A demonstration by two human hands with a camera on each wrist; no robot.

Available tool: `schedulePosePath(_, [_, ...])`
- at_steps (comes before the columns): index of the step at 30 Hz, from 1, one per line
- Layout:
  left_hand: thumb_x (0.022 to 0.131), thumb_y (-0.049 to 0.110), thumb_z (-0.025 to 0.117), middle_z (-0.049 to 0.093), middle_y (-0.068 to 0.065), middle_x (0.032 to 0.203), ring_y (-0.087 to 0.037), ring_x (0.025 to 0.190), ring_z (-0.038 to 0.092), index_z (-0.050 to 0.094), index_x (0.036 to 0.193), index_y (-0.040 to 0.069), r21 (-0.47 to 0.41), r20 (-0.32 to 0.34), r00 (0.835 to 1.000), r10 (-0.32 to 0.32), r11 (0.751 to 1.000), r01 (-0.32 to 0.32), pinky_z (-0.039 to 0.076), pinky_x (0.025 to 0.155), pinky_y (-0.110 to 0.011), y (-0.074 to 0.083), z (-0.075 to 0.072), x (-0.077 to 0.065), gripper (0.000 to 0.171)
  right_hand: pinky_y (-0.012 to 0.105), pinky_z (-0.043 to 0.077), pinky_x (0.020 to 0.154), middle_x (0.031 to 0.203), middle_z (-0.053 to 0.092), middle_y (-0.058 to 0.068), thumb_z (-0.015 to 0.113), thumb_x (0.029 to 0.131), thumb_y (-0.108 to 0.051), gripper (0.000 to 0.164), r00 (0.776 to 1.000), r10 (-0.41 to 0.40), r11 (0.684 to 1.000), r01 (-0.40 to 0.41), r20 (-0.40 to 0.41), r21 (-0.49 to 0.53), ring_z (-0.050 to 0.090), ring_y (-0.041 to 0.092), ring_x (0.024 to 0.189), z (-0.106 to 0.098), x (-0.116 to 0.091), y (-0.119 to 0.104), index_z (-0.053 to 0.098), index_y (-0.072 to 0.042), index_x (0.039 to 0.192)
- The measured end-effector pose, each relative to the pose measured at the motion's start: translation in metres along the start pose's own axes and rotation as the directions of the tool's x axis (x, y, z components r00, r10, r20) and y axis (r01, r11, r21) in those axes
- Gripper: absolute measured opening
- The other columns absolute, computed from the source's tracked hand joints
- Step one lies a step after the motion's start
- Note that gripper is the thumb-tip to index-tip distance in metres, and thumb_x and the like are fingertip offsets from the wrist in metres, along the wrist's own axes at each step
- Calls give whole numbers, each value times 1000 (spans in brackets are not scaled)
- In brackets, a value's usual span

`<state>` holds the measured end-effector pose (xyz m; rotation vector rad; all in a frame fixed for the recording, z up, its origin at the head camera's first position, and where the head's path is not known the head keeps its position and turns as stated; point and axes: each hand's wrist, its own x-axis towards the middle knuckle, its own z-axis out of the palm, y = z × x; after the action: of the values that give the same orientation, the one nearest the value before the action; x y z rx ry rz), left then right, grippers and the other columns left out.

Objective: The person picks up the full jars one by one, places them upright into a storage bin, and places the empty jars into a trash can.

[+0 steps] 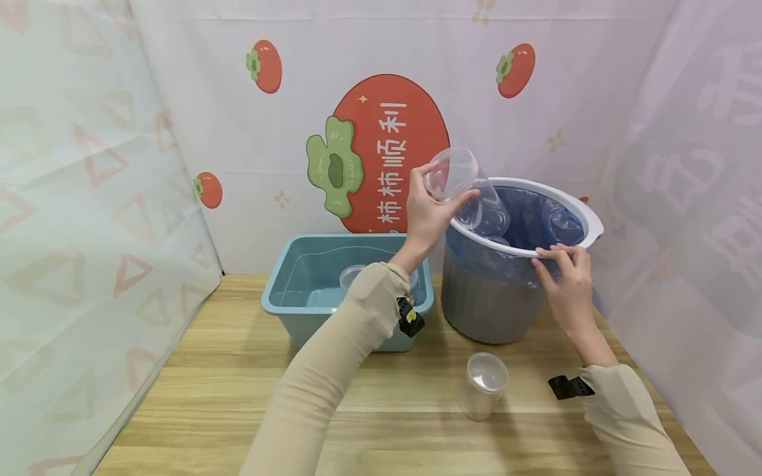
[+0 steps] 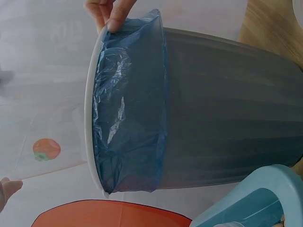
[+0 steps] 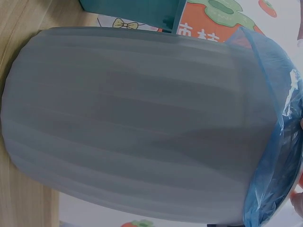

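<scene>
My left hand (image 1: 430, 215) grips a clear plastic cup (image 1: 493, 206) between thumb and fingers. The cup is tilted, its far end dipping over the left rim of a grey trash bin (image 1: 491, 297). A blue plastic bag (image 2: 130, 113) lines the bin and folds down outside its white rim (image 1: 556, 192). At the front right, my right hand (image 1: 568, 284) pinches that rim and bag, thumb below and fingers on top. Only a fingertip of the left hand shows in the left wrist view. The grey bin wall (image 3: 132, 123) fills most of the right wrist view.
A light blue plastic basin (image 1: 276, 284) stands left of the bin, partly hidden by my left forearm; a clear container (image 1: 350, 276) is inside. Another clear cup (image 1: 485, 383) stands upright on the wooden table (image 1: 238, 396), in front of the bin. Printed curtains enclose the back and sides.
</scene>
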<state>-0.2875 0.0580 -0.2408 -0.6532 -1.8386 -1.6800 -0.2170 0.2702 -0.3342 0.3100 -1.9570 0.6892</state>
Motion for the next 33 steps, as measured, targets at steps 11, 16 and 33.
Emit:
schedulePosePath(11, [66,22,79,42,-12,118,-18,109,45,38,118,2,91,101,995,22,995,-32,41,87,-24,-9,10,-6,70,38,32,84,96,45,26,68,70,10,23,1000,8,1000,-8,12,2,43,41,95,-1,-1,0,61,5,91])
schedulePosePath(16, [65,25,79,42,-10,116,-20,103,45,39,119,3,167,149,989,-2,986,-23,42,85,-28,-16,12,-11,71,38,33,84,95,45,25,68,69,12,24,1000,4,1000,-4,-10,8,44,41,94,0,-1,0,61,5,91])
schedulePosePath(33, [77,14,69,43,-15,113,-23,105,52,47,118,2,243,245,970,8,967,-70,43,83,-21,-30,14,-30,48,40,32,86,97,45,26,68,70,10,23,1000,12,1000,-12,13,-1,43,41,97,0,-1,0,61,5,92])
